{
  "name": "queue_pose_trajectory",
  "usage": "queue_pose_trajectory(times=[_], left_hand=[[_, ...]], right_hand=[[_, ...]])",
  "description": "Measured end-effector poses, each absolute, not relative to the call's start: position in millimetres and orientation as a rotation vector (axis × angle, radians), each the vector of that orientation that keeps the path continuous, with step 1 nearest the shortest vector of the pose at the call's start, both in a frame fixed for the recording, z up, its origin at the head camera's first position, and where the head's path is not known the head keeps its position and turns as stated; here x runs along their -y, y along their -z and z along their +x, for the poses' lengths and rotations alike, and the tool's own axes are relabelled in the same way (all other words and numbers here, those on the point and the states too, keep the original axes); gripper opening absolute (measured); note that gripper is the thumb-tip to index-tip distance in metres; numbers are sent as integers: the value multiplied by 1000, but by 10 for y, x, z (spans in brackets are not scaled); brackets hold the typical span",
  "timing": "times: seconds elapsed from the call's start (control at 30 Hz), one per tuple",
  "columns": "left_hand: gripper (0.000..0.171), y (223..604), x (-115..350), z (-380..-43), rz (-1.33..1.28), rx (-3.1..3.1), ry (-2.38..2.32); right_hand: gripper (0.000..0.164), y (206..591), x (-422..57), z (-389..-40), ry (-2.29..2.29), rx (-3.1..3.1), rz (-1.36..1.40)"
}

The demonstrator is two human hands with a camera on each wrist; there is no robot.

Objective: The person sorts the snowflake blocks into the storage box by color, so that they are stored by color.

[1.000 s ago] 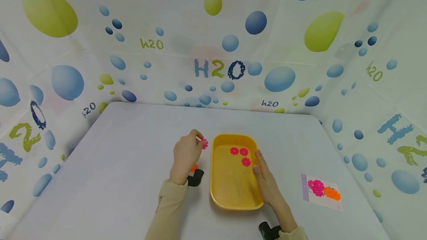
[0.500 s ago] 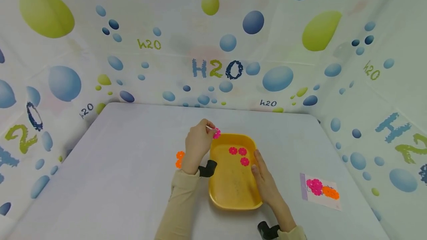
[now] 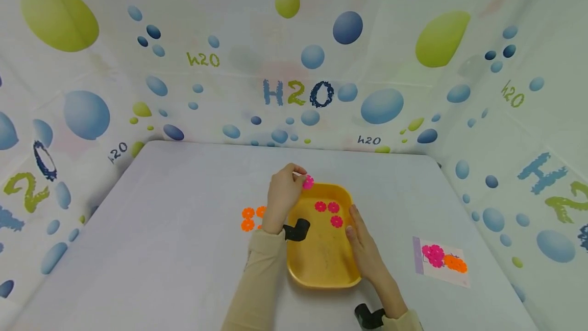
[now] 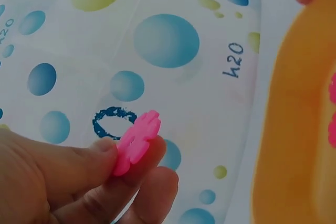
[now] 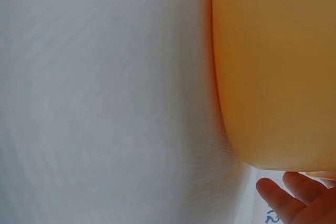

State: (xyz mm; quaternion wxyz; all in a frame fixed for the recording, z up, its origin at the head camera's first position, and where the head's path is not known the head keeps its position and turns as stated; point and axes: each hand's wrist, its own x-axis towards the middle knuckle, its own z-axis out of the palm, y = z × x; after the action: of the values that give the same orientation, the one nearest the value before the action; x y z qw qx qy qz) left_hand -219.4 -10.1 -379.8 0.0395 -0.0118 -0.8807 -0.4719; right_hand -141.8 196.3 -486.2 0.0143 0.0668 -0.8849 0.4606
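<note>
My left hand (image 3: 284, 193) pinches a pink flower-shaped plastic piece (image 3: 309, 182) between thumb and fingers, over the far left corner of a yellow tray (image 3: 323, 272). Close up in the left wrist view, the pink piece (image 4: 137, 142) stands on edge, thin and scalloped. Three pink flower pieces (image 3: 333, 207) lie in the far half of the tray. Along the tray's right wall rests my right hand (image 3: 366, 249), fingers extended; the right wrist view catches its fingertips (image 5: 273, 195) beside the tray's outer wall (image 5: 278, 77).
Several orange flower pieces (image 3: 248, 213) lie on the white table left of the tray, partly hidden by the left forearm. A card (image 3: 445, 276) picturing pink and orange flower shapes lies to the right. A patterned curtain (image 3: 229, 80) surrounds the table's far edge and sides.
My left hand has carried the pink piece rightward from beside the tray to over its far left corner, uncovering more orange pieces. The right hand has stayed on the tray's side.
</note>
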Motion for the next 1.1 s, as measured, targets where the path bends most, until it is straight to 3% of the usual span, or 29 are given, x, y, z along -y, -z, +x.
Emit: queue_pose_trajectory(times=[0.7,0.9,1.03,1.1], left_hand=[[25,4166,-418,-2241,55,2863,1476],[15,4321,-501,-2247,56,3014,1332],[32,4420,-558,-2273,103,3066,1220],[33,4445,-581,-2286,147,3093,1188]], right_hand=[[59,4843,-1984,-1424,-1470,2729,205],[58,4852,-1976,-1431,-1470,2722,221],[56,4865,-1973,-1433,-1465,2698,244],[56,4866,-1972,-1431,-1473,2689,240]])
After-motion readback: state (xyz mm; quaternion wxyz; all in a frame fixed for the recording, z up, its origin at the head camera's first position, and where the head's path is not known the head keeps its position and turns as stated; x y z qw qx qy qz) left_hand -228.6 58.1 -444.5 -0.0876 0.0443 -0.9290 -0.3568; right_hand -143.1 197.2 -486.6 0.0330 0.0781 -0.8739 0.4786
